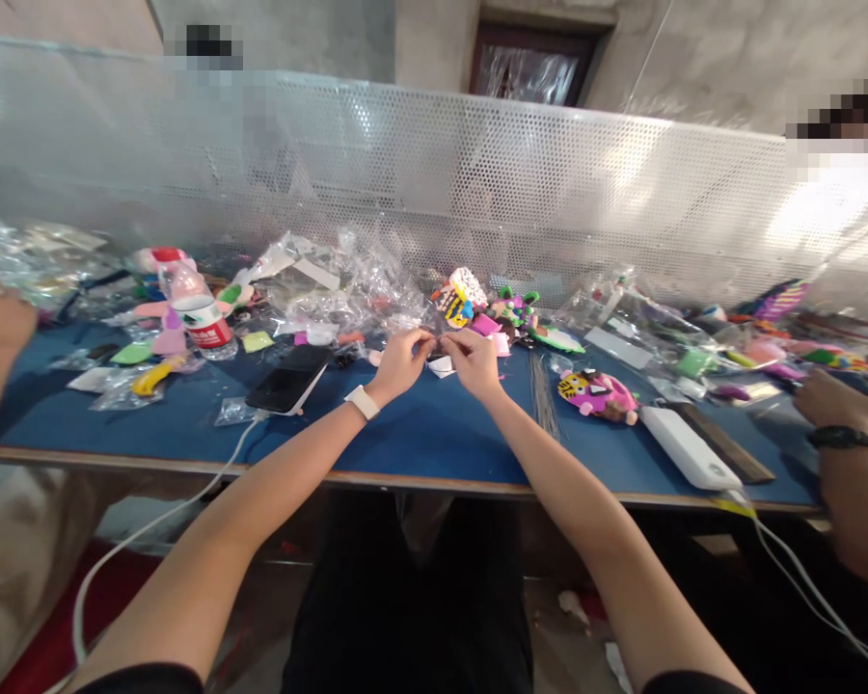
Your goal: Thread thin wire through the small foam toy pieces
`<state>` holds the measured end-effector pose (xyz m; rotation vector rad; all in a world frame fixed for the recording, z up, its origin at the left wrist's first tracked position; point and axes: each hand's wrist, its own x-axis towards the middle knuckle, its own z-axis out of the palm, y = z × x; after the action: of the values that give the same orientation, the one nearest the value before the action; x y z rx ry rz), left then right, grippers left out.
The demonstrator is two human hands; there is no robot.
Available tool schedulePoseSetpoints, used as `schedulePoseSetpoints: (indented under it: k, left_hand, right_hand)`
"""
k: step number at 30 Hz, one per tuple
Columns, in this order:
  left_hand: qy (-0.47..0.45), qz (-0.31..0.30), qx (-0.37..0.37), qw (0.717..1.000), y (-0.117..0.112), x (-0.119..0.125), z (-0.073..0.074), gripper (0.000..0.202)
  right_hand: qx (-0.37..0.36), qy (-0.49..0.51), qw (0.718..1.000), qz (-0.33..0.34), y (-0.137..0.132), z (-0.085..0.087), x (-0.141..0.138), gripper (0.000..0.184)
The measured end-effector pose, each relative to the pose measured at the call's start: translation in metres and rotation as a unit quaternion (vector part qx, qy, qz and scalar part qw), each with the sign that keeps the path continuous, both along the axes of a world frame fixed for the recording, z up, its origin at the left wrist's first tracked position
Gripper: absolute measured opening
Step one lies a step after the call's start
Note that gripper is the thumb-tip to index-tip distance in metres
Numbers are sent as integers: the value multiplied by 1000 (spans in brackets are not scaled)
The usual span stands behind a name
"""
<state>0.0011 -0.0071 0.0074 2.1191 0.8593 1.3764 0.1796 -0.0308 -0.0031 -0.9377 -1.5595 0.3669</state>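
Note:
Close together over the middle of the blue table (434, 443), my left hand (403, 361) and my right hand (474, 359) each have thumb and forefinger pinched. What lies between the fingertips is too small and blurred to name. Just below them shows a small white and dark piece (441, 365). Behind my hands stands a colourful clay figure (460, 297) in yellow, blue and white. Pink foam-like pieces (487, 325) lie beside my right hand. Further right are a bundle of thin wires (545, 395) and a pink and yellow clay figure (597, 395).
On the left are a plugged-in phone (289, 379), a bottle with a red label (201, 313) and a yellow piece (155, 376). A white power bank (690, 448) is at right. Clear plastic bags (339, 280) pile against the perforated metal screen (434, 173). Co-workers' hands (843, 400) show at both sides.

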Motion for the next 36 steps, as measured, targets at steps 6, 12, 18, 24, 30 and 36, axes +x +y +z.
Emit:
schedulePoseSetpoints:
  k: [6, 12, 18, 24, 30, 36]
  left_hand:
    - [-66, -149, -137, 977, 6, -1, 2, 36]
    - [43, -29, 45, 998, 1, -7, 2, 1]
    - [93, 51, 153, 982, -1, -10, -3, 10]
    - [217, 87, 271, 934, 1, -15, -5, 23]
    - [207, 89, 268, 937, -2, -13, -2, 33]
    - [-4, -4, 29, 1000, 2, -6, 2, 46]
  right_hand:
    - [-50, 37, 998, 19, 6, -2, 0, 43]
    - [-104, 110, 988, 38, 3, -4, -9, 47]
    - [-83, 82, 993, 29, 0, -4, -9, 44]
    - [-8, 1, 1000, -10, -4, -2, -5, 33]
    - [29, -36, 999, -21, -7, 0, -5, 30]
    - [54, -40, 997, -23, -9, 1, -6, 28]
